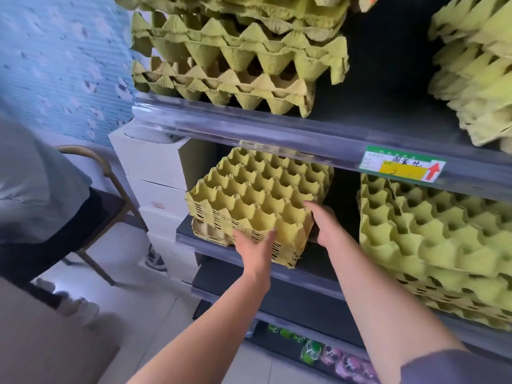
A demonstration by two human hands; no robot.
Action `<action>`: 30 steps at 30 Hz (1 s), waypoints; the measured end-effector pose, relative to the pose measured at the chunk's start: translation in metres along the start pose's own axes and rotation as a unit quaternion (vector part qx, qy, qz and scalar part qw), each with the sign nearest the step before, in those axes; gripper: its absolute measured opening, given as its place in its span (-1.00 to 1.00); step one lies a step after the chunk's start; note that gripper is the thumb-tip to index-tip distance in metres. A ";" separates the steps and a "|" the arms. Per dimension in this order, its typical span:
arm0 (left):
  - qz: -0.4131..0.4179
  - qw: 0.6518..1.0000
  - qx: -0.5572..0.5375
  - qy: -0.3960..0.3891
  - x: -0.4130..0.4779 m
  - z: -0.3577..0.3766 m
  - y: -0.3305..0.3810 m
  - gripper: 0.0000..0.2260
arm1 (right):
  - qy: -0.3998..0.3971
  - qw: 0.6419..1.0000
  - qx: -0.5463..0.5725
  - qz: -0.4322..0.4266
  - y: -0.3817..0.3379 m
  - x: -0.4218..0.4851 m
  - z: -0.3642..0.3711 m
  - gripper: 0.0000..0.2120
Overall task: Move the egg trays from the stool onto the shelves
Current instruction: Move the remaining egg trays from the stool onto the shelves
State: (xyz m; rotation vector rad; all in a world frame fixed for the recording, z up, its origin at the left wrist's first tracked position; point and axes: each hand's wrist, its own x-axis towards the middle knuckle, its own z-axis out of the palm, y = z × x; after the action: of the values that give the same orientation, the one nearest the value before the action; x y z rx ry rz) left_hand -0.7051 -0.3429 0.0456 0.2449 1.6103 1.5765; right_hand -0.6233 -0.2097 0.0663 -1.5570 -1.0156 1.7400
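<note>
1. Two bare forearms reach forward from the bottom edge toward a dark shelf unit.
2. The left hand (253, 245) lies against the near side of the stack of egg trays (257, 195). Its fingers are straight and point upward, with a fingertip at the rim, so this grip is apart and only pressing.
3. The right hand (325, 225) has its grip clamped on the stack's right side, thumb on top and fingers curled round the edge.
4. The stack of yellow-green trays sits at the left end of the middle shelf (318, 270). It is turned cornerwise, with its near corner over the front edge.
5. A second stack (432, 234) sits further right on the same shelf, apart from the first.
6. Bright packets (332, 353) lie on the bottom shelf.
7. A seated person (36, 184) is at the left, and white boxes (155, 167) stand beside the shelf unit.
8. On the clear rail of the upper shelf (249, 120) hangs a green price label (401, 166) with a red arrow.
9. More tray stacks (235, 59) fill the upper shelf.
</note>
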 end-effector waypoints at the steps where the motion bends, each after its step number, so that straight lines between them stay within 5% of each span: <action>1: -0.025 0.999 -0.026 -0.008 0.000 0.009 0.001 -0.09 | -0.006 1.000 -0.001 0.004 -0.002 0.000 -0.001 -0.45; 5: -0.106 0.991 -0.081 0.009 -0.001 0.030 0.001 -0.03 | -0.006 1.000 -0.007 0.021 -0.005 0.000 -0.003 -0.46; 11: -0.087 0.988 -0.126 0.028 -0.004 0.031 -0.004 -0.13 | 0.004 0.999 0.034 -0.007 -0.005 -0.002 0.003 -0.67; 18: -0.012 0.993 -0.118 0.017 0.002 -0.003 0.001 -0.24 | 0.006 0.993 0.115 -0.036 0.005 -0.020 0.028 -0.22; 30: 0.029 0.995 -0.001 -0.094 0.028 -0.095 0.038 -0.43 | 0.137 0.970 0.193 -0.059 0.046 -0.071 0.089 -0.30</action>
State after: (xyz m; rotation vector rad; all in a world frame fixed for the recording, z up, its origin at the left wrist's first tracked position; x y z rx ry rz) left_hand -0.8016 -0.3860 0.0536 0.4293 1.4677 1.5507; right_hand -0.6980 -0.3069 0.0678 -1.4039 -0.5780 1.4818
